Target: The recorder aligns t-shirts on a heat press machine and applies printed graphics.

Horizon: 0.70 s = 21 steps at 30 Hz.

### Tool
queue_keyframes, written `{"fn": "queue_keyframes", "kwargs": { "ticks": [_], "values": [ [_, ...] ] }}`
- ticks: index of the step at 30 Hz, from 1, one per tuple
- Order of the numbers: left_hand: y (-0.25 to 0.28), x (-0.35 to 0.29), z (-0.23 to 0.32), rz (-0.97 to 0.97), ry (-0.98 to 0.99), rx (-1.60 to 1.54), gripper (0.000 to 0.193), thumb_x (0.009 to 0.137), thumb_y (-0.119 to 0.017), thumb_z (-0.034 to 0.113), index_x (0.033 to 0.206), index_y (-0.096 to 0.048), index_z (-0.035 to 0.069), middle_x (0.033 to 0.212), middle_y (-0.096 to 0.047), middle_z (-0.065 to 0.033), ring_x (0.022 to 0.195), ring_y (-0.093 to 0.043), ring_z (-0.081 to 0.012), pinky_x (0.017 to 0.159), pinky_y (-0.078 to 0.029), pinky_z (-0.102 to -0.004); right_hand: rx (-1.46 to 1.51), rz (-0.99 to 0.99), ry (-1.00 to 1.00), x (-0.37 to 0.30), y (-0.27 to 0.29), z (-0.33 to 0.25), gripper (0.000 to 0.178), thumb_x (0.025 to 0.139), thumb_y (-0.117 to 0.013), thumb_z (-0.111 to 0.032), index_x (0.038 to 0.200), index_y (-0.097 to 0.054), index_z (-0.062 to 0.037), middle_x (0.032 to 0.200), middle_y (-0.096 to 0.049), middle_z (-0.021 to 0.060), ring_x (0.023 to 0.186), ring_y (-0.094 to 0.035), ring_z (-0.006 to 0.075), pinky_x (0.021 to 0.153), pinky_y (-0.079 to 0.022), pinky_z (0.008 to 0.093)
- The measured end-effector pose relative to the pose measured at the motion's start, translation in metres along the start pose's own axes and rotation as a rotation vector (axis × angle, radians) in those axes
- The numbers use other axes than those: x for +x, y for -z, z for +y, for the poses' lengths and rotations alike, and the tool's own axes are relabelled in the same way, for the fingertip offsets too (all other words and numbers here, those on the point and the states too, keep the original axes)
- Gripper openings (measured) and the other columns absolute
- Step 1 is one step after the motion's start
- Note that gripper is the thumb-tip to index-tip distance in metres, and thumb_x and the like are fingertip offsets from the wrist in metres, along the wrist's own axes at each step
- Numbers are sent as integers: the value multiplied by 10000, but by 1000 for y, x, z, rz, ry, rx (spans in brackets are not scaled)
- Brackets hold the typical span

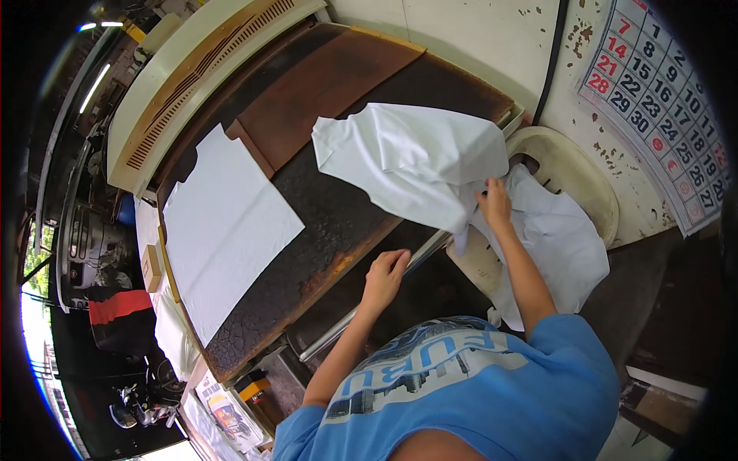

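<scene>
A white fabric piece (pixel 415 150) billows over the right part of a dark, worn machine bed (pixel 307 192). My right hand (pixel 496 203) is closed on this piece's near right edge. More white fabric (pixel 550 230) hangs over a pale plastic chair (pixel 600 173) beside that hand. My left hand (pixel 384 278) is curled closed near a metal bar (pixel 338 334) at the machine's front; nothing shows in its fingers. On the bed's left part another white fabric panel (pixel 227 230) lies flat and spread out, apart from both hands.
A brown sheet (pixel 330 92) covers the far part of the bed, below a cream vented hood (pixel 200 84). A calendar (pixel 661 100) hangs on the stained wall at right. Left of the machine are a small cardboard box (pixel 151 267) and white cloth (pixel 175 338).
</scene>
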<state>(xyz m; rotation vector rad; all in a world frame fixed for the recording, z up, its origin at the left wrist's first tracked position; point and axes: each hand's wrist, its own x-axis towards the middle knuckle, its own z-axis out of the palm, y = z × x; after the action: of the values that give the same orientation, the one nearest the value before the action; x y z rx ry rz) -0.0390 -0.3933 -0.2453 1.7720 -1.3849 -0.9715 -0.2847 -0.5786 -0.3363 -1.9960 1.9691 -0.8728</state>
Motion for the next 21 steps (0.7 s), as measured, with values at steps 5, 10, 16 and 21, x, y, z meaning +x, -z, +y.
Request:
{"fn": "queue_keyframes", "kwargs": {
  "ticks": [5, 10, 16, 21],
  "values": [
    [-65, 85, 22, -235, 406, -414, 341, 873, -506, 320, 902, -625, 1, 862, -602, -69, 825, -574, -190, 771, -425, -288, 111, -55, 8, 22, -26, -19, 314, 729, -625, -175, 951, -464, -23, 985, -487, 172, 874, -550, 349, 687, -471, 418],
    [-71, 88, 43, -93, 385, -908, 282, 887, -484, 270, 970, -558, 10, 863, -587, -40, 815, -566, -119, 741, -440, -275, 199, 153, 162, 42, -24, 2, 173, 784, -549, -102, 916, -483, -10, 981, -485, 159, 860, -529, 353, 746, -433, 414],
    [28, 67, 94, 160, 194, -974, 384, 890, -381, 307, 1108, -494, 13, 1077, -570, -119, 986, -557, -222, 869, -436, -378, 648, -350, 69, 118, 77, 57, 100, 817, -493, -90, 760, -541, -23, 691, -515, 26, 699, -533, 156, 642, -422, 277],
    [144, 57, 121, 333, -142, -944, 334, 892, -404, 310, 1024, -527, 29, 903, -615, -50, 818, -594, -136, 715, -479, -273, 1685, -512, -171, 199, 175, 21, 313, 897, -427, -250, 1075, -536, -17, 1022, -594, 72, 951, -557, 170, 872, -416, 311]
  ]
}}
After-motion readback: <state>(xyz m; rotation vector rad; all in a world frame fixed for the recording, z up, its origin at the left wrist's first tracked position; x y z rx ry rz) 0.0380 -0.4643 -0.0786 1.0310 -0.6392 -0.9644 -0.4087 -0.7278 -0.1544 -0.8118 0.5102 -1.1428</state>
